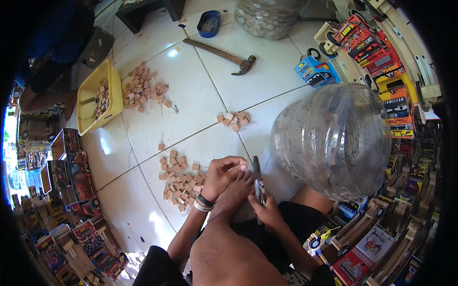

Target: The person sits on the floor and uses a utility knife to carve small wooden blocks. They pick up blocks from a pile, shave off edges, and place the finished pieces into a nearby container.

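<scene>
My left hand (222,177), with a dark band and a pale band at the wrist, is closed in a pinch just above the toes of my bare foot (234,194). What its fingertips hold, if anything, is too small to name. Beside the foot, my right hand (267,210) is wrapped round a narrow metal tool (259,188) with a dark upper end; its exact kind is unclear. Small wooden blocks (180,185) lie in a loose pile left of my left hand. A smaller cluster of blocks (234,121) sits farther ahead on the tiles.
A large clear plastic container (329,140) lies at the right. Farther off are a hammer (222,56), a blue dish (209,24) and a yellow bin (118,97) beside more blocks (142,88). Wooden toy trucks (365,257) crowd both sides. Another person's arm (47,101) shows far left.
</scene>
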Demonstrator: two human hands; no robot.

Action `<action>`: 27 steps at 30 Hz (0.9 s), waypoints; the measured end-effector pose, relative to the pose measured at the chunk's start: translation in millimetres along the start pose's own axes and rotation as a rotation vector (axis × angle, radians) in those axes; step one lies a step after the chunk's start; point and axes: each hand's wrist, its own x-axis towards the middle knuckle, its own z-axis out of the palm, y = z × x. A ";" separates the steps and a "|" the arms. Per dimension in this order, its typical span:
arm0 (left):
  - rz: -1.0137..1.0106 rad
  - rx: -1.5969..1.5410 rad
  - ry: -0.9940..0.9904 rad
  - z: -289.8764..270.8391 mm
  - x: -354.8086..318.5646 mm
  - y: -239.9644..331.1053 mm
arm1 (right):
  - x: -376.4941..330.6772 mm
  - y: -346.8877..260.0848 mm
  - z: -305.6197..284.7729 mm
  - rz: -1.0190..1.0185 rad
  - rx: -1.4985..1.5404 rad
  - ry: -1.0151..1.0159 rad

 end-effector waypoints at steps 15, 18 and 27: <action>0.297 0.874 0.927 -108.7 25.3 -27.7 | 2.2 1.4 -11.5 -0.024 0.230 0.093; 0.096 1.032 1.106 -151.8 19.9 -44.5 | -2.5 -2.9 -15.2 0.090 0.170 0.060; 0.254 0.850 0.882 -164.3 11.9 -23.1 | 9.9 -4.3 -6.2 -0.057 -0.040 0.062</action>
